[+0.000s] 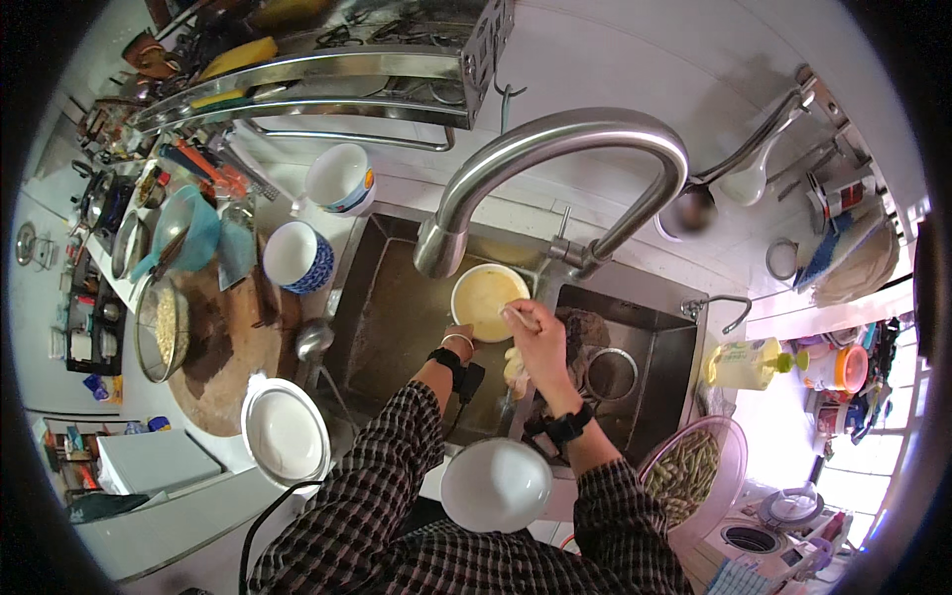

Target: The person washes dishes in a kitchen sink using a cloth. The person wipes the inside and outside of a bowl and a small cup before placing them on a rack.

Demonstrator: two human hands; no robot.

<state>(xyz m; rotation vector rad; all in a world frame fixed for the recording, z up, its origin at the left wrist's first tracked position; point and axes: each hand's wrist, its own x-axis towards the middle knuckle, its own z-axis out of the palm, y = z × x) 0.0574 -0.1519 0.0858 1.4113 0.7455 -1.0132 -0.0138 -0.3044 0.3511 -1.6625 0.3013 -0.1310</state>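
Observation:
Over the left basin of the steel double sink (387,320), a white bowl (487,297) holds cloudy yellowish liquid. My left hand (460,342) grips the bowl at its near-left side, the fingers partly hidden beneath it. Above the bowl's right edge, my right hand (539,338) pinches a pale handle (523,317), apparently a spoon's; its lower end is hidden. A pale yellow, soft-looking item (515,372) lies by the sink divider, just under my right wrist. The steel faucet (561,134) arches above, its spout head left of the bowl.
An empty-looking white bowl (496,483) stands at the sink's front edge. Left are a ladle (314,341), a white basin (284,428), patterned bowls (297,256) and a round cutting board (223,372). A strainer (611,374) sits in the right basin; green beans (684,472) fill a colander beyond.

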